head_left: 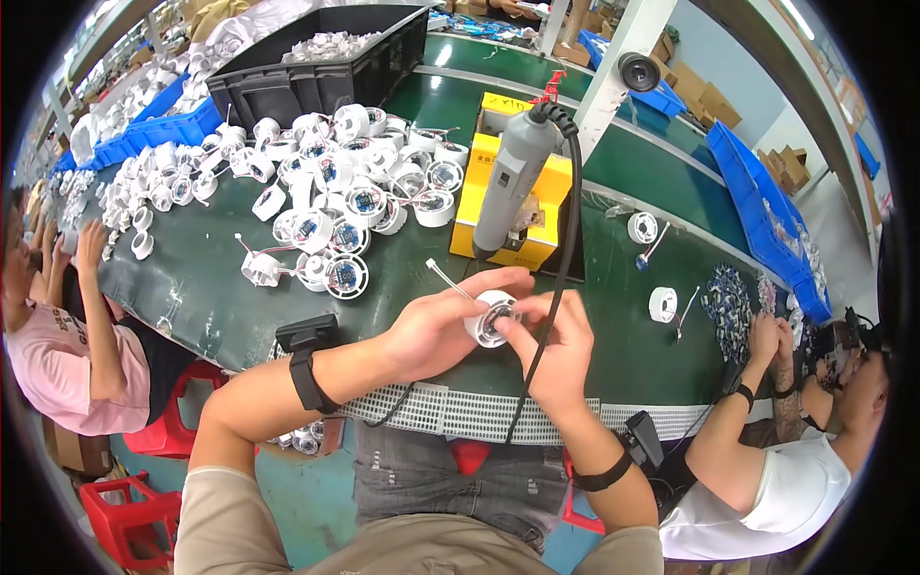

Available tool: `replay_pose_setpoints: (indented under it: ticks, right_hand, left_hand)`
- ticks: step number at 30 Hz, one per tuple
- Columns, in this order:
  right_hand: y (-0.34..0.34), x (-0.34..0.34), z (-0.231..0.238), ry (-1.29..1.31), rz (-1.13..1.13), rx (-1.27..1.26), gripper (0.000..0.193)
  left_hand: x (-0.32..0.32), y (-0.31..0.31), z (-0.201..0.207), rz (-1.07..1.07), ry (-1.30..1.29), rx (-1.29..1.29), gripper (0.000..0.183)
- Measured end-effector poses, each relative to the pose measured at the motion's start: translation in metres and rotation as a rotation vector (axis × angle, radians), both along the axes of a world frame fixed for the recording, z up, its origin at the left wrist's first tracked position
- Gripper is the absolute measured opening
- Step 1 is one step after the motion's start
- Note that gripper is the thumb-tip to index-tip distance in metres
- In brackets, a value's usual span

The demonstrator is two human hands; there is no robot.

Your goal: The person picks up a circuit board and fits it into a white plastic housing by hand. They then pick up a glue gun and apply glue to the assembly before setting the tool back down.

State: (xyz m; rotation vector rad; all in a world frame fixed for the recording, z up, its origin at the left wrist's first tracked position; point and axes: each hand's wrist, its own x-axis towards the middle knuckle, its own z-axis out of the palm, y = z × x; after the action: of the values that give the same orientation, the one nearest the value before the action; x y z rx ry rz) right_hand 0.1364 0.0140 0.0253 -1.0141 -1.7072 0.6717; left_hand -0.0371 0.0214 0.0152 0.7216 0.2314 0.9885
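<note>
My left hand point(431, 331) is closed round a white round plastic housing point(476, 332), low over the near edge of the green table. A thin white wire with a small white connector point(432, 264) sticks up from it. From the right, my right hand point(559, 353) reaches the same housing, thumb and curled fingers pressed at its open face. Dark parts show inside, partly covered by my fingertips. Just beyond my hands, a grey electric screwdriver point(511, 177) points down at a yellow stand point(467, 216), and its black cable point(567, 259) passes in front of my right fingers.
White housings point(335, 206) with blue circuit boards are heaped at left, before a black bin point(287, 94). Two loose housings point(662, 305) point(642, 228) and a pile of small boards point(730, 311) lie at right. Co-workers sit on both sides.
</note>
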Motion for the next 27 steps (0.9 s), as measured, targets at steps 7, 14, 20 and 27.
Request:
replay_pose_setpoints:
  ticks: [7,14,20,27]
  right_hand:
    - [0.009,0.006,-0.003,0.232,0.171,-0.458,0.020]
    - [0.052,-0.017,0.025,0.106,-0.026,0.024,0.050]
    - [0.085,-0.056,0.039,0.209,0.073,0.230,0.057]
    - [0.115,-0.061,0.065,0.600,-0.080,0.249,0.040]
  left_hand:
    - [-0.001,-0.001,-0.002,0.080,0.499,0.161,0.061]
    - [-0.007,0.006,-0.009,0.103,0.714,0.016,0.043]
    - [-0.009,0.010,-0.014,0.087,0.627,-0.129,0.041]
    - [-0.007,0.012,-0.018,0.098,0.630,-0.158,0.041]
